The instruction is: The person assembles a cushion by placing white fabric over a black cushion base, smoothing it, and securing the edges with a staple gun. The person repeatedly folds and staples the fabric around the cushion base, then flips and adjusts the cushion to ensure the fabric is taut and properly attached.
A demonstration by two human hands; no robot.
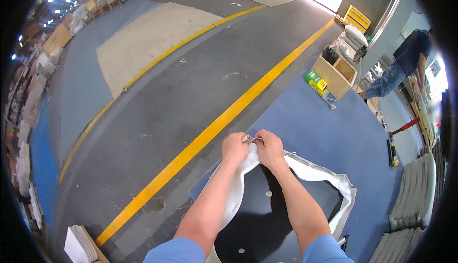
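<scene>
A black panel (257, 215) with pale round dots lies on the blue tabletop, ringed by a white padded cover (319, 171) whose edge folds inward over it. At the cover's far corner both my hands are closed, close together. A thin white cord (249, 138) runs between their fingers. My left hand (234, 148) pinches it on one side and my right hand (270, 149) on the other. The fingertips press near the bunched white fabric, and the exact grip is partly hidden by the fingers. Loose thread ends stick out along the cover's right side.
The blue tabletop (348, 134) carries a wooden box (336, 74), a green and yellow carton (316, 82) and a hammer (392, 151). Stacked grey-white pads (414, 191) stand at right. A person (403, 65) bends beyond the table. White panels (78, 246) stand lower left.
</scene>
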